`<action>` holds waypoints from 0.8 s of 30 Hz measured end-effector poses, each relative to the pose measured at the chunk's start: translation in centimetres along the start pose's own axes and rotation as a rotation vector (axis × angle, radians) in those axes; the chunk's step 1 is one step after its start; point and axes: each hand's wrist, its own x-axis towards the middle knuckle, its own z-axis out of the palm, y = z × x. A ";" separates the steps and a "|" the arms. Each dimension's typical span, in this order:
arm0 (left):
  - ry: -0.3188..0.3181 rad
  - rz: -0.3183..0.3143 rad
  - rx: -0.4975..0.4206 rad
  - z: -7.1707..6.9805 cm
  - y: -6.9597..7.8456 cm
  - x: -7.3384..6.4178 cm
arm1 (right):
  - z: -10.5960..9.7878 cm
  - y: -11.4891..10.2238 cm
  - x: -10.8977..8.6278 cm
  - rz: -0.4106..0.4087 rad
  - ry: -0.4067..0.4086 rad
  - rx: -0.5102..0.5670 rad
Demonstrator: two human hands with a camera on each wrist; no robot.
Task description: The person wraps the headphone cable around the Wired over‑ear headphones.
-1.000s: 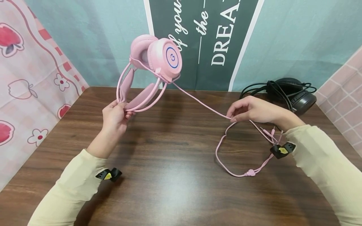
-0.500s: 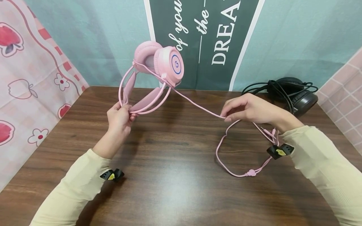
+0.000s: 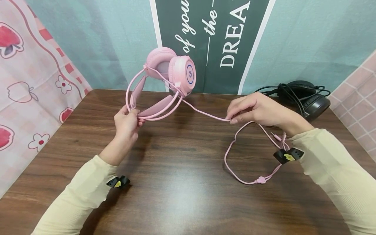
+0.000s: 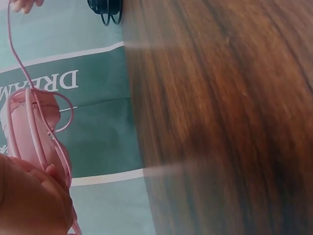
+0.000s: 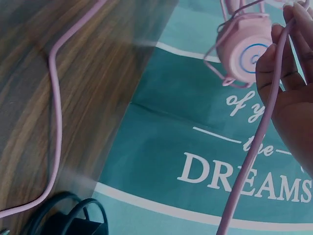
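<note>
My left hand (image 3: 127, 125) grips a pink headset (image 3: 182, 75) by its headband, holding it up off the table with the ear cups pointing away from me. The near ear cup carries a round blue logo. From that cup a pink cable (image 3: 205, 113) runs right to my right hand (image 3: 255, 111), which pinches it between thumb and fingertips. Beyond the pinch, the cable lies on the table in a loose loop with a small pink splitter (image 3: 260, 180). The plugs (image 3: 276, 137) show partly behind my right wrist. In the right wrist view the cable (image 5: 254, 142) passes through my fingers.
A black headset (image 3: 314, 101) with its cable bundled lies at the table's back right corner. The dark wooden table (image 3: 182, 182) meets a teal cloth backdrop (image 3: 123, 39) with lettering. A pink patterned cloth (image 3: 38, 98) hangs at the left, pink tiles (image 3: 358, 107) at the right.
The pink headset in my left hand has moved down and to the right. My right hand has shifted left with the cable, so the stretch between the hands is shorter and slacker.
</note>
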 end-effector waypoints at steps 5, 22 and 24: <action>-0.003 0.009 0.067 -0.1 -0.1 0.0 | -0.1 -0.6 0.6 -0.033 0.020 -0.012; -0.051 0.112 0.242 -0.5 -0.2 -0.1 | -1.8 -3.2 1.9 0.099 0.073 -0.211; -0.051 0.106 0.252 -0.5 -0.2 -0.1 | -1.9 -3.7 2.1 0.157 0.088 -0.256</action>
